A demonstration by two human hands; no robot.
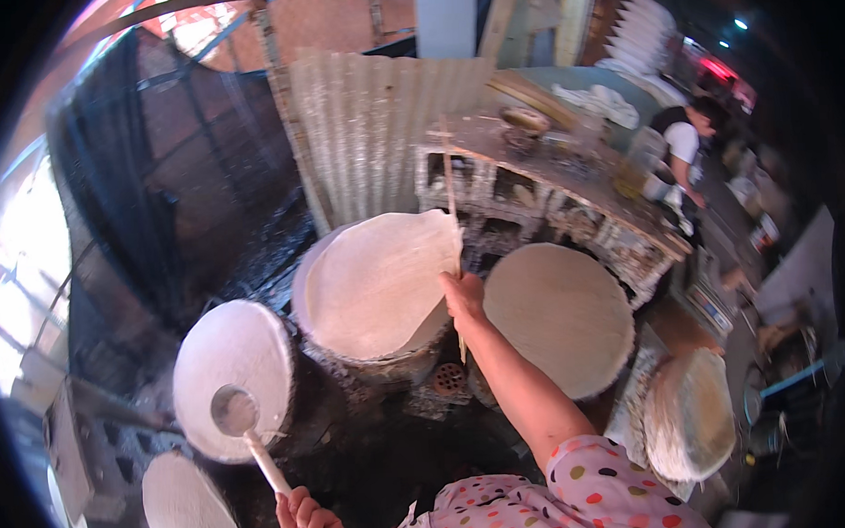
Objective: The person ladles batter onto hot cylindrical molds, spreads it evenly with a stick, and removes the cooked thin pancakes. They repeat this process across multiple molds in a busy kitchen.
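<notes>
My left hand grips the long pale handle of a round ladle, whose bowl rests on or hovers just over a white round cooking surface at left; I cannot tell which. My right hand is closed on a long thin wooden stick, held upright at the right edge of a thin pale sheet atop the middle drum. That sheet's edge is lifted beside my fingers. To the right of my hand is another round surface, covered evenly in pale material.
More round tops stand at lower left and right. A cluttered block-built counter backs the drums, beside corrugated sheeting. A dark mesh curtain hangs at left. A co-worker bends beyond the counter at right.
</notes>
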